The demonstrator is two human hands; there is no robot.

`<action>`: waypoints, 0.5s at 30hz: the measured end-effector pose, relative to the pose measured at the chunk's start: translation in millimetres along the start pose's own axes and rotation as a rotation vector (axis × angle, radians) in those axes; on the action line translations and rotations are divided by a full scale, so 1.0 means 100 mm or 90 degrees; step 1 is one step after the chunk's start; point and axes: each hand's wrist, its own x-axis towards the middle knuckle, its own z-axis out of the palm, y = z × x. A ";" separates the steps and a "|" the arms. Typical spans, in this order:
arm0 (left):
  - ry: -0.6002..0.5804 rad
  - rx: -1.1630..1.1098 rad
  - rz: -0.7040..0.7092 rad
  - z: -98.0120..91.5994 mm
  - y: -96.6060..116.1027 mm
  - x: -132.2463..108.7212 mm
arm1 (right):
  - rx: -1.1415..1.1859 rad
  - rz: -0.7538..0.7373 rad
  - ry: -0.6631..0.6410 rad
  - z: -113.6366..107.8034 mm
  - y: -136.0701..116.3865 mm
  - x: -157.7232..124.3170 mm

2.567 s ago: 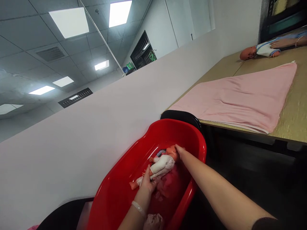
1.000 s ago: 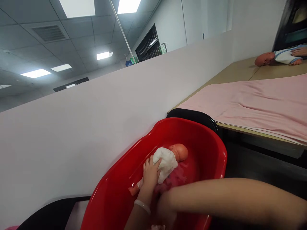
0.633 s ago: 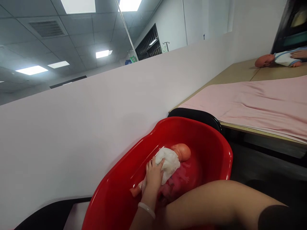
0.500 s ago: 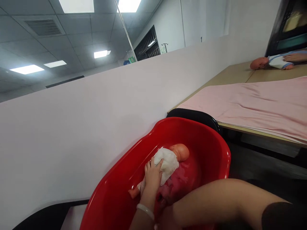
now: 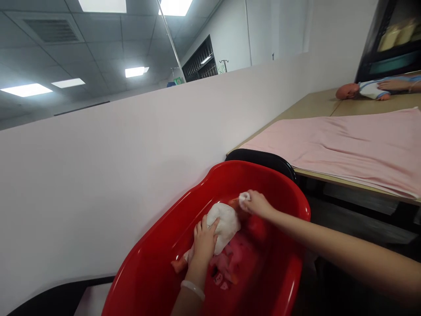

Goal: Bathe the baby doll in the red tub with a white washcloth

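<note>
Red plastic makes up the big tub [image 5: 148,272], and a baby doll [image 5: 225,221] in white clothes lies inside it. The doll lies on its side, with one orange foot [image 5: 177,265] pointing at the near end of the tub. The left hand [image 5: 204,239] sits on the doll's middle. Its fingers [image 5: 210,226] are bent over the white clothes and press on them, with the thumb side hidden, so it grips the doll's body from above. A pale bracelet [image 5: 192,289] goes round that wrist.

The right hand [image 5: 258,205] is at the far end of the doll, right where the head is, and it hides most of the head. Its fingertips are squeezed together on a small white cloth [image 5: 244,197], and the cloth touches the doll there.

Something pink [image 5: 230,263] lies at the bottom of the tub, just beside the doll.

A pink towel [image 5: 345,145] is spread flat on the tan table [image 5: 309,105] behind the tub. Far back on that table lies another doll [image 5: 358,90], and another person's hand [image 5: 391,84] rests on it.
</note>
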 end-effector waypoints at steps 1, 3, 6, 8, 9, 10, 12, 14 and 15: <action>0.011 0.001 0.007 0.03 -0.02 0.00 | 0.013 0.067 0.025 -0.05 0.08 0.10; 0.027 0.003 0.021 0.06 -0.05 0.01 | 0.048 0.182 0.019 -0.03 0.17 0.24; 0.027 0.011 0.028 0.06 -0.10 0.01 | 0.083 0.231 0.010 0.22 0.14 0.32; 0.021 0.019 0.032 0.05 -0.11 0.02 | 0.082 0.204 0.050 0.45 0.05 0.33; 0.019 0.022 0.034 0.05 -0.11 0.02 | 0.069 0.195 0.064 0.57 0.02 0.33; 0.020 0.025 0.036 0.05 -0.11 0.02 | 0.044 0.170 0.070 0.67 -0.01 0.33; 0.023 0.030 0.041 0.05 -0.09 0.02 | -0.010 0.114 0.066 0.82 -0.03 0.34; 0.028 0.037 0.042 0.07 -0.07 0.02 | -0.041 0.082 0.067 0.90 -0.01 0.36; 0.030 0.042 0.040 0.08 -0.06 0.02 | -0.043 0.086 0.074 0.93 0.00 0.38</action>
